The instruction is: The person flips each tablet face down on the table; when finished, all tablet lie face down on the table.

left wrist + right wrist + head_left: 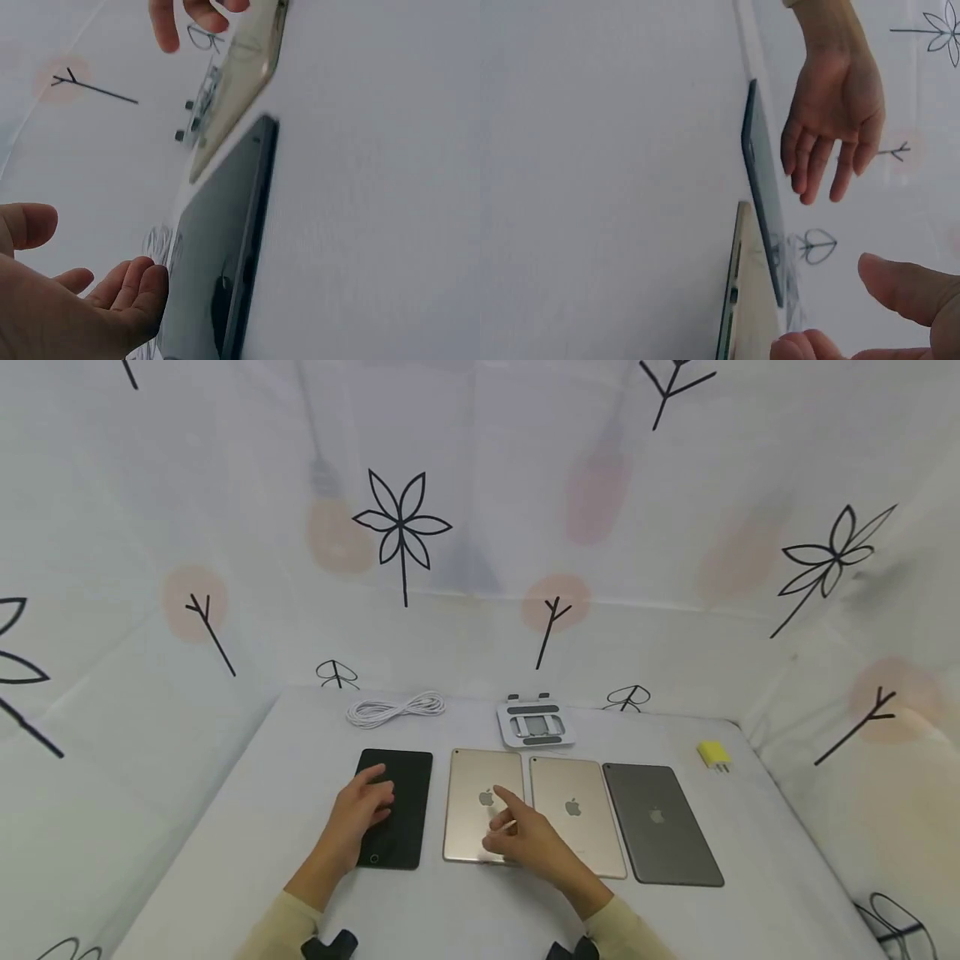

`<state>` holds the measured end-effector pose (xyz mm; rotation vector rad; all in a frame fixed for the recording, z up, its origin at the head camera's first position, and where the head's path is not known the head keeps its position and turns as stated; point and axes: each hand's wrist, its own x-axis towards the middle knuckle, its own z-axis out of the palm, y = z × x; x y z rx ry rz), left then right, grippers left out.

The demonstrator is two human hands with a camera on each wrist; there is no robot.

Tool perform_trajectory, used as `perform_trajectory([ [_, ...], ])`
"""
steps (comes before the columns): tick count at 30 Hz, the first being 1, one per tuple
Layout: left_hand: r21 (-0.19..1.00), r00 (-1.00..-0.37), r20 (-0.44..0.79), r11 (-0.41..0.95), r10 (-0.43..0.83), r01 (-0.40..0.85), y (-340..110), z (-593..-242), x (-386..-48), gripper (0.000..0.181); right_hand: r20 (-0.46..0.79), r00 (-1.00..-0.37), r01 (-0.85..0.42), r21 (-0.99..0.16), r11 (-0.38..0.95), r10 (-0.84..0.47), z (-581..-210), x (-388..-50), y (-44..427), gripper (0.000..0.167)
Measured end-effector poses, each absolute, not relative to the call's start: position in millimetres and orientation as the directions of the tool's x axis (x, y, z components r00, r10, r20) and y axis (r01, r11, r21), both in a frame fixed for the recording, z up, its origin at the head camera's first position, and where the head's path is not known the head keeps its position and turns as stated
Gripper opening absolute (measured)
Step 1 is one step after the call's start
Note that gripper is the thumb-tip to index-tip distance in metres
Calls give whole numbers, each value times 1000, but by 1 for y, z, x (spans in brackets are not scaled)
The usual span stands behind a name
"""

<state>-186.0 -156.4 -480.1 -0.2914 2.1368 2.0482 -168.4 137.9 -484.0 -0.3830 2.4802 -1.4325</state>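
My left hand (352, 818) is over the left side of a black tablet (408, 810) lying screen up. The left wrist view shows this hand (97, 311) above the black tablet (214, 240), fingers loosely bent and holding nothing. Over a gold tablet (465, 810), logo side up, hovers my right hand (532, 843) with relaxed fingers. In the right wrist view, its thumb and fingertips (904, 292) hold nothing, and the gold tablet (751, 300) lies beside the black one. To the right are a second gold tablet (588, 843) and a dark grey tablet (667, 835), both logo side up.
Behind the tablets lie a coiled white cable (393, 710) and a white-and-grey folding stand (535, 722). A yellow plug adapter (714, 755) sits at the far right of the white table (225, 860). Patterned white cloth (480, 527) hangs around the back and sides.
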Motion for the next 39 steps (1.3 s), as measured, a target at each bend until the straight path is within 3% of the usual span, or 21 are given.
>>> perform_trajectory([
  [9, 956, -959, -250, 125, -136, -267, -205, -488, -189, 61, -164, -904, 103, -980, 171, -394, -486, -166, 84, 78],
  [19, 946, -953, -291, 120, -82, -300, -209, -485, -186, 57, -254, -897, 290, -956, -47, -361, -484, -168, 41, 79],
  [29, 934, -955, -297, 212, 13, -288, -202, -480, -181, 57, -263, -907, 316, -941, -118, -330, -491, -164, 31, 84],
  [39, 907, -964, -253, 366, 79, -208, -180, -479, -178, 71, -221, -908, 321, -912, -255, -355, -496, -163, 28, 95],
])
